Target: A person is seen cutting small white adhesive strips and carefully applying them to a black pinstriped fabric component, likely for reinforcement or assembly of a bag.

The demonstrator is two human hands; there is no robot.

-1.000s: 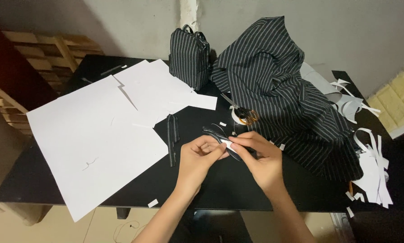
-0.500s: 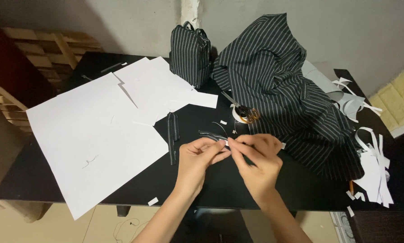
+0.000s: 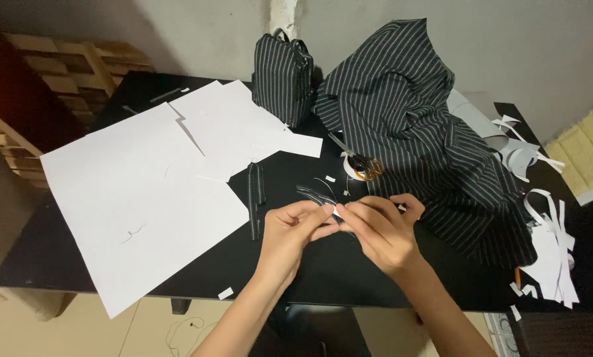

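Observation:
My left hand [image 3: 291, 235] and my right hand [image 3: 379, 228] meet fingertip to fingertip over the black table [image 3: 323, 264]. Together they pinch a narrow black pinstriped fabric strip [image 3: 315, 196] with a small white paper bit at the pinch point. The strip's free end curls away from my fingers toward the table's middle. A second, straight striped strip [image 3: 255, 198] lies flat just left of my left hand.
Large white paper sheets [image 3: 138, 198] cover the left of the table. A small striped fabric bag [image 3: 282, 77] stands at the back. A heap of striped cloth [image 3: 415, 125] fills the right, scissors [image 3: 362, 164] at its edge. White paper scraps [image 3: 548, 244] lie far right.
Both hands have stayed in the same spot, fingers shifting slightly along the strip. Nothing else on the table has moved.

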